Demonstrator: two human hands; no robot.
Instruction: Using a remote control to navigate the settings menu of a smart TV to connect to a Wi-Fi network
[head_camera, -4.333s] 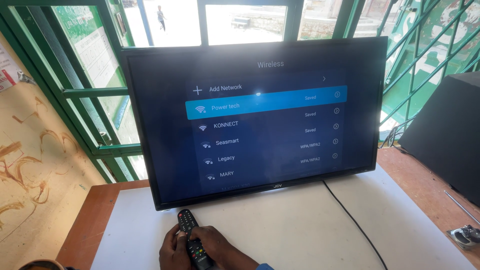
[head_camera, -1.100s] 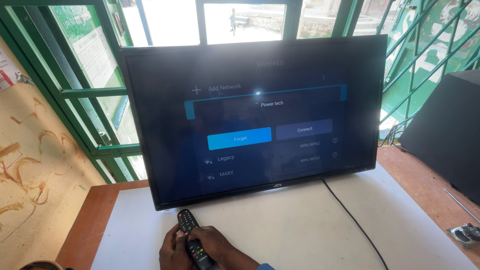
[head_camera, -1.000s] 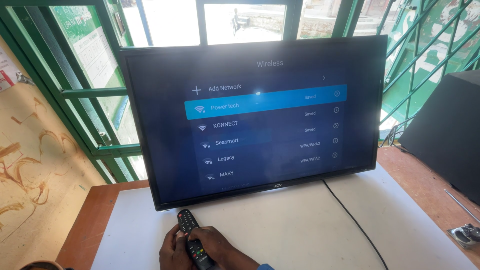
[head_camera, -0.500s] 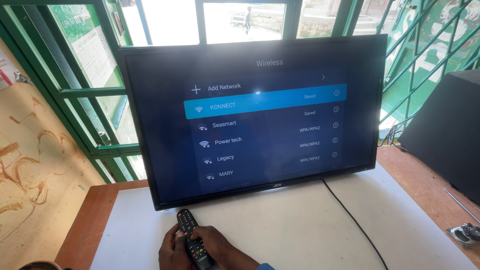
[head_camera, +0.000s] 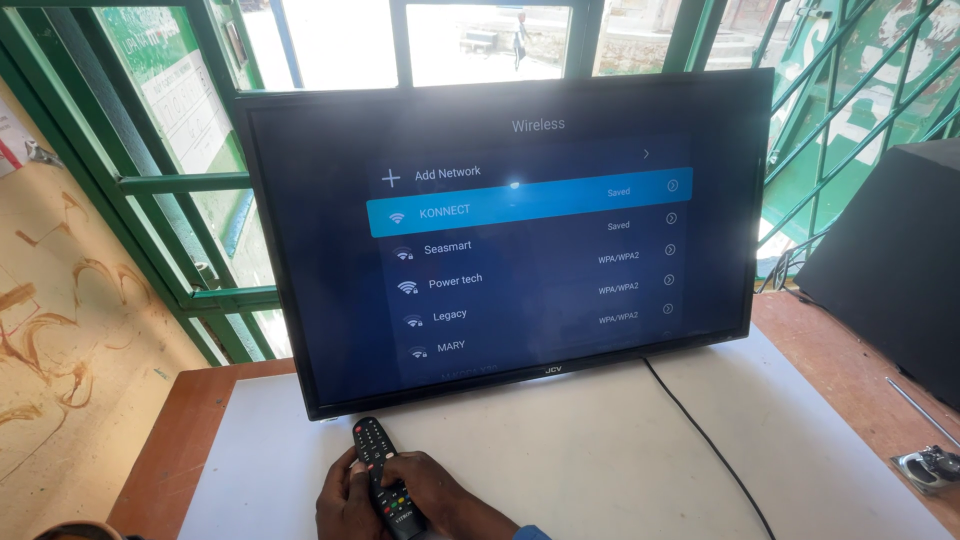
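Note:
A black flat-screen television (head_camera: 520, 230) stands on a white tabletop (head_camera: 600, 450), showing a blue menu list with one row highlighted. Both my hands hold a black remote control (head_camera: 385, 480) at the bottom edge, pointed at the screen. My left hand (head_camera: 340, 500) cups the remote from the left. My right hand (head_camera: 445, 495) grips it from the right, thumb over its buttons.
A black cable (head_camera: 700, 435) runs from under the television across the tabletop to the bottom right. A black speaker box (head_camera: 890, 270) stands at the right. Green window bars (head_camera: 180, 185) are behind. A small metal part (head_camera: 930, 468) lies at the far right.
A pop-up box on the screen closed back to the list, and the list's rows then changed order under the highlight. My hands and the remote stayed in place.

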